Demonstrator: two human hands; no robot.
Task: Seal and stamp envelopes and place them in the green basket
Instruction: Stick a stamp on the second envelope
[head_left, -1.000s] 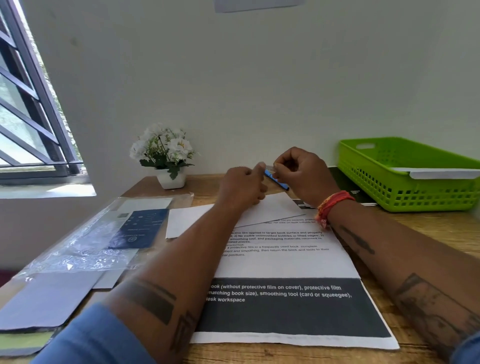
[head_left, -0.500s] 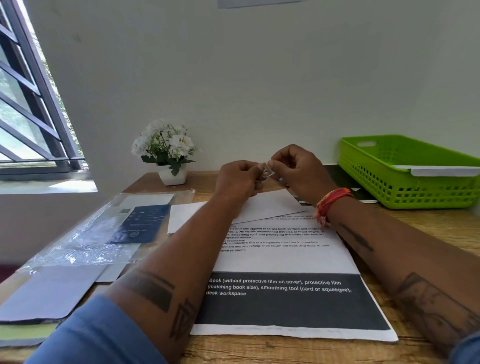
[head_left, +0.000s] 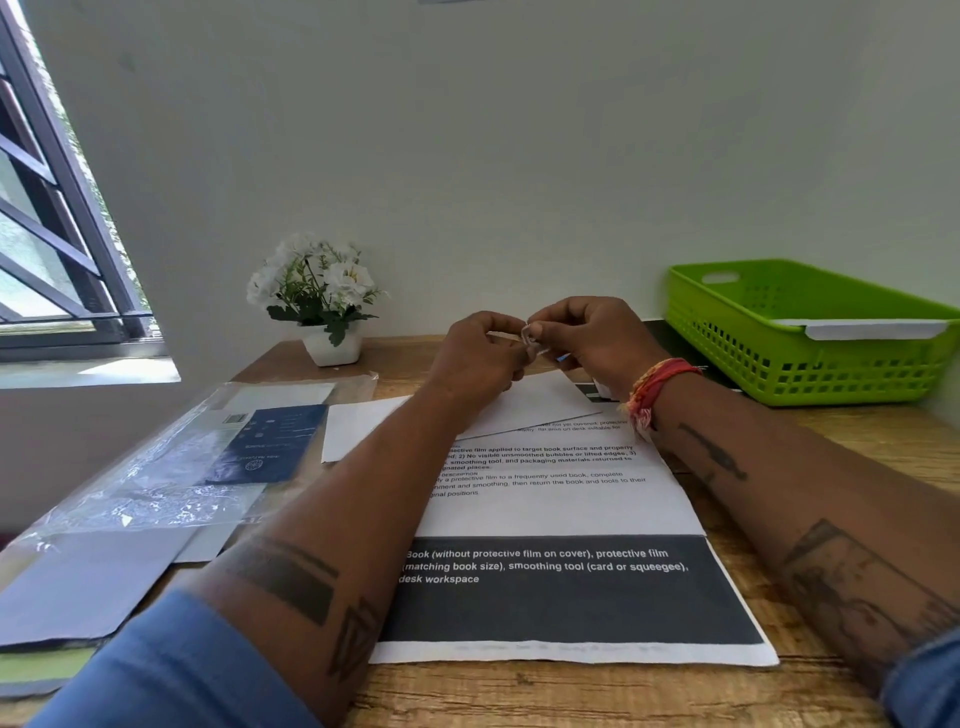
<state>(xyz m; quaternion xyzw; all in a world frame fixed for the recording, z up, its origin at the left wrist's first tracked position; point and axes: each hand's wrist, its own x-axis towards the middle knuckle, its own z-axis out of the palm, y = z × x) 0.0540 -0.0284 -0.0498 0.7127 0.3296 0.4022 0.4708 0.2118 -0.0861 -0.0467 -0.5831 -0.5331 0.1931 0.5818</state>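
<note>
Head view: your left hand and right hand meet above the far end of the wooden desk, fingers curled, both pinching a small pale slip between fingertips; too small to tell if it's a stamp or its backing. A bit of blue shows under your right fingers, can't ID it. Red thread band on your right wrist.

Directly below the hands lies a white envelope, flat, its near edge overlapping the top of a printed instruction sheet w/ a dark band of white text. Your forearms run along either side of that sheet.

Green basket sits at far right against the wall, well apart from the envelope; a white envelope edge rests across its rim.

Left side: clear plastic wrapper w/ a dark blue card under it, plus grey paper sheets nearer you. Small white pot of white flowers stands at the back by the wall, window frame at far left.
</note>
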